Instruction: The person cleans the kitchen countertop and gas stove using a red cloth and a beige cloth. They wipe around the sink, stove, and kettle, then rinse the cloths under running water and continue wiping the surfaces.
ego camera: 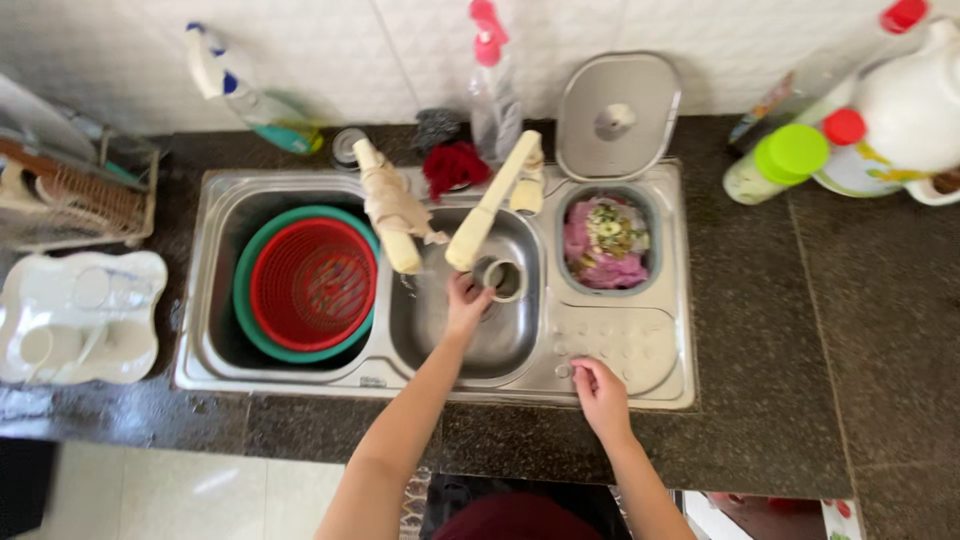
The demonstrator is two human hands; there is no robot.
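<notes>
- The left hand (466,300) reaches into the middle basin of the steel sink (440,372), its fingers closed on the rim of a small steel cup (503,278) that sits under the cream-coloured tap spout (487,207).
- The right hand (600,390) rests on the sink's near rim, fingertips curled down against the metal just beside the dimpled draining patch (625,345); its grip holds nothing.
- In the left basin a red colander (313,284) is nested inside a green bowl (250,300).
- A second tap (390,212), wrapped in cloth, stands left of the spout.
- The small right compartment holds a pink bag of food scraps (605,243) (its steel lid (617,115) leans upright against the wall behind it).
- The counter (760,330) is dark speckled stone, running round the sink on every side.
- To the left lie a white tray (80,315) and, farther back, a dish rack (70,190).
- Against the white tiled wall (380,50) stand a spray bottle (250,95) lying tilted, a pink-capped bottle (493,80), a red scrub cloth (455,168) and a grey scourer (436,127).
- At the far right are a green-lidded jar (775,165) and a white jug (905,110) with red caps near it.
- Pale floor tiles (180,495) show at the near left, below the counter edge.
</notes>
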